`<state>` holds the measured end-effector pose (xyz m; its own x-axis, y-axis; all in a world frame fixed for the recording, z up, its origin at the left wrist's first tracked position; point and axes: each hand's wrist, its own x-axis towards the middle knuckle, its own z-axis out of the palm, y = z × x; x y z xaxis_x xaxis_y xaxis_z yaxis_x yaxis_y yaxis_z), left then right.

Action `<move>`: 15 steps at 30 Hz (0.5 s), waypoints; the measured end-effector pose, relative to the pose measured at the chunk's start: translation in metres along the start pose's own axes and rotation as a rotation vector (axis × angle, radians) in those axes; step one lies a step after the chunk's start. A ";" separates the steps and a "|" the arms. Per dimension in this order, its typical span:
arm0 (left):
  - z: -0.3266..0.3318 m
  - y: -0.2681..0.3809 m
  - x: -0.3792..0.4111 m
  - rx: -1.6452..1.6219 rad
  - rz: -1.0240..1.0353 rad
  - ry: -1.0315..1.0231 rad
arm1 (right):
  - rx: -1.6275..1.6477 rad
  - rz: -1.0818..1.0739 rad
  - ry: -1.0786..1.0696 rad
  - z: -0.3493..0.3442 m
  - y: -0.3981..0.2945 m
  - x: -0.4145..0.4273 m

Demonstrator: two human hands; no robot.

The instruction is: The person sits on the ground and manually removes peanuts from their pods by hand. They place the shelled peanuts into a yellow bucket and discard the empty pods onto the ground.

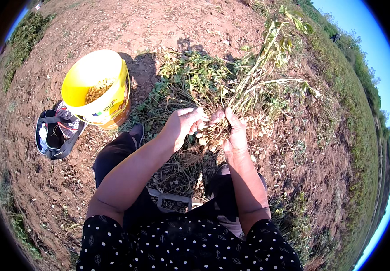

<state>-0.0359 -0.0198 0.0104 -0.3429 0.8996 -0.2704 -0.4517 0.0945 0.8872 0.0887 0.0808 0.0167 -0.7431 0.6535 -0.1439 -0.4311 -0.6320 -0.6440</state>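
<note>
My right hand (234, 131) grips a pulled-up peanut plant (249, 83) near its base, so the leafy stems lean up and away to the right. Below the grip hang its roots with several pale peanut pods (212, 140). Close by on the left, my left hand (187, 124) has its fingers bent together at the edge of the roots. Whether a pod is pinched in those fingers is hidden. Beyond both hands lies a heap of green and wilting peanut plants (195, 73) on the soil.
A yellow plastic bucket (79, 83) with picked peanuts (97, 92) inside stands at the left, its handle hanging down. Beside it sits an open dark bag (56, 144) holding a bottle. A low stool frame (173, 196) shows between my legs. Greenery lines the field at right.
</note>
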 end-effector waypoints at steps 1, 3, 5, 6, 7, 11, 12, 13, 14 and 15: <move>0.003 -0.001 0.000 -0.022 0.000 0.001 | 0.000 -0.022 0.015 0.003 0.003 -0.001; 0.002 0.000 0.000 -0.077 -0.014 0.061 | 0.107 0.082 -0.014 0.004 0.003 0.000; -0.010 0.002 0.005 -0.191 -0.037 0.183 | 0.238 0.154 -0.146 0.000 -0.003 -0.002; -0.016 0.011 0.009 -0.185 -0.032 0.181 | 0.211 0.181 -0.208 -0.002 -0.009 -0.004; -0.017 0.016 0.009 -0.095 0.007 0.118 | 0.273 0.118 -0.280 -0.003 -0.008 -0.006; 0.005 0.014 -0.010 0.148 -0.165 0.014 | 0.236 0.082 -0.237 -0.014 -0.008 -0.003; 0.008 0.009 -0.013 0.213 -0.151 -0.063 | 0.253 0.075 -0.282 -0.014 -0.009 -0.001; 0.009 0.002 -0.013 0.277 -0.137 -0.139 | 0.246 0.056 -0.290 -0.015 -0.008 -0.001; 0.010 -0.007 -0.011 0.255 -0.090 -0.225 | 0.257 0.064 -0.302 -0.015 -0.008 -0.001; 0.011 -0.006 -0.010 0.241 -0.084 -0.296 | 0.267 0.067 -0.316 -0.016 -0.008 -0.002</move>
<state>-0.0211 -0.0244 0.0121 -0.0449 0.9652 -0.2577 -0.2499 0.2390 0.9383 0.1016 0.0912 0.0105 -0.8765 0.4739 0.0853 -0.4633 -0.7818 -0.4173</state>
